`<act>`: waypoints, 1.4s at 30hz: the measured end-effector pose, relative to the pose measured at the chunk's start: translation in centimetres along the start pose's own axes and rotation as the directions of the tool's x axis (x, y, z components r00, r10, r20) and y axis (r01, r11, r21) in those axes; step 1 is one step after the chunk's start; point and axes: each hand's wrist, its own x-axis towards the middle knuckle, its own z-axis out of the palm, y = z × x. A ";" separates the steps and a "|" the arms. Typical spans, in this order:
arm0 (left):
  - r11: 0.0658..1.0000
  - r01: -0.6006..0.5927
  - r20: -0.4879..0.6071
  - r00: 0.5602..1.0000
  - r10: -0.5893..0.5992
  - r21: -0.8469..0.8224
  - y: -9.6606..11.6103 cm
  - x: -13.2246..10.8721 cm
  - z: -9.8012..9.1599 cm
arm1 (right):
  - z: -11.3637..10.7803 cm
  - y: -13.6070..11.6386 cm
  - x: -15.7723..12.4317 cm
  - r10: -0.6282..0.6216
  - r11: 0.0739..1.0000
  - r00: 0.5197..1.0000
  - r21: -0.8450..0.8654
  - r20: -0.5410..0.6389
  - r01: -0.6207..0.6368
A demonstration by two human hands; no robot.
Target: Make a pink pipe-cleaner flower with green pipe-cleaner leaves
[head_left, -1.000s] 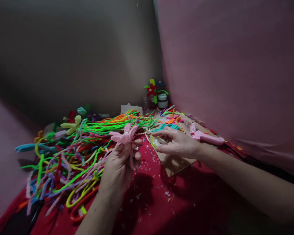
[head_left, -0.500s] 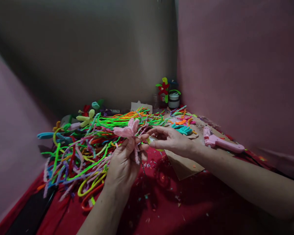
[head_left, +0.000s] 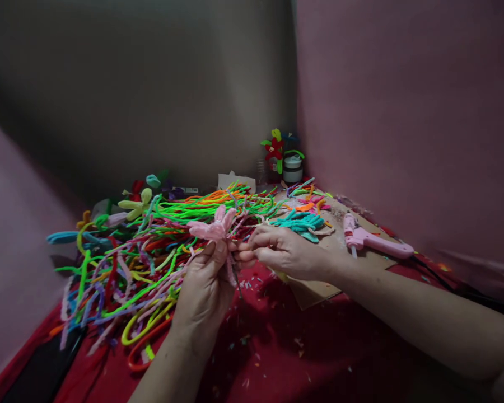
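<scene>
"Pink fuzzy flower point(head_left: 212, 228): where do you see it?"

"Middle of the scene, raised above the red cloth point(head_left: 277, 358), petals uppermost. The left hand point(head_left: 210, 280) grips it just under the petals, thumb and fingers closed."

"And the right hand point(head_left: 292, 252)?"

"Just to the right, fingers bent, tips close by the left hand's fingertips. Whether it grips anything, I cannot tell; a yellowish edge shows beneath it, too little to name."

"What lies about them?"

"To the left, a tangled heap of coloured fuzzy stems point(head_left: 163, 244). Beyond the right hand, turquoise pieces point(head_left: 300, 222) sit on cardboard point(head_left: 315, 294). Farther right lies a pink glue gun point(head_left: 380, 242)."

"At the far end?"

"A white-lidded jar point(head_left: 293, 169), with a red fuzzy flower point(head_left: 274, 149) just to its left."
</scene>
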 end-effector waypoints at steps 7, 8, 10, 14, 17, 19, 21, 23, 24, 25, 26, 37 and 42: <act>0.999 0.035 -0.019 0.999 -0.035 -0.006 -0.4 0.1 -0.2 | 0.7 0.8 -0.5 0.264 0.797 0.948 0.512 0.179 -0.319; 0.999 0.050 -0.038 0.998 -0.050 -0.001 -0.5 0.1 -0.2 | 0.6 1.0 -0.6 0.293 0.741 0.934 0.570 0.203 -0.356; 0.998 0.064 -0.071 0.995 -0.064 -0.001 -0.6 0.0 -0.2 | 0.7 1.2 -0.7 0.336 0.646 0.913 0.650 0.230 -0.401; 0.997 0.074 -0.080 0.994 -0.073 0.009 -0.6 -0.2 0.0 | 1.0 0.9 -0.9 0.389 0.443 0.879 0.781 0.274 -0.439; 0.996 0.083 -0.058 0.995 -0.081 0.020 -0.6 -0.3 0.2 | 1.1 0.5 -0.9 0.397 0.329 0.861 0.827 0.318 -0.457; 0.997 0.078 -0.058 0.995 -0.077 0.007 -0.6 -0.2 0.1 | 1.1 0.5 -0.9 0.397 0.326 0.855 0.819 0.335 -0.472; 0.998 0.068 -0.049 0.996 -0.069 -0.012 -0.8 -0.1 -0.1 | 1.0 0.7 -1.0 0.392 0.369 0.849 0.785 0.354 -0.497; 0.997 0.066 -0.027 0.997 -0.067 -0.033 -1.0 0.1 -0.3 | 0.9 0.9 -1.0 0.371 0.424 0.854 0.752 0.364 -0.505; 0.997 0.068 -0.017 0.997 -0.069 -0.037 -1.0 0.1 -0.4 | 0.8 1.1 -1.0 0.355 0.442 0.862 0.748 0.361 -0.495; 0.997 0.075 -0.012 0.997 -0.076 -0.034 -1.1 0.1 -0.4 | 0.7 1.1 -1.0 0.341 0.453 0.872 0.752 0.351 -0.479; 0.996 0.083 -0.015 0.996 -0.083 -0.023 -1.0 0.1 -0.3 | 0.6 1.2 -0.9 0.333 0.463 0.884 0.759 0.329 -0.457; 0.965 0.156 0.047 0.985 -0.169 0.211 -1.0 -0.2 -0.2 | -1.1 0.5 -0.6 0.269 0.755 0.956 0.592 0.114 -0.283; 0.938 0.163 0.146 0.965 -0.215 0.305 -1.7 -0.6 0.0 | 0.0 1.0 -0.8 0.109 0.692 0.969 0.683 0.222 -0.234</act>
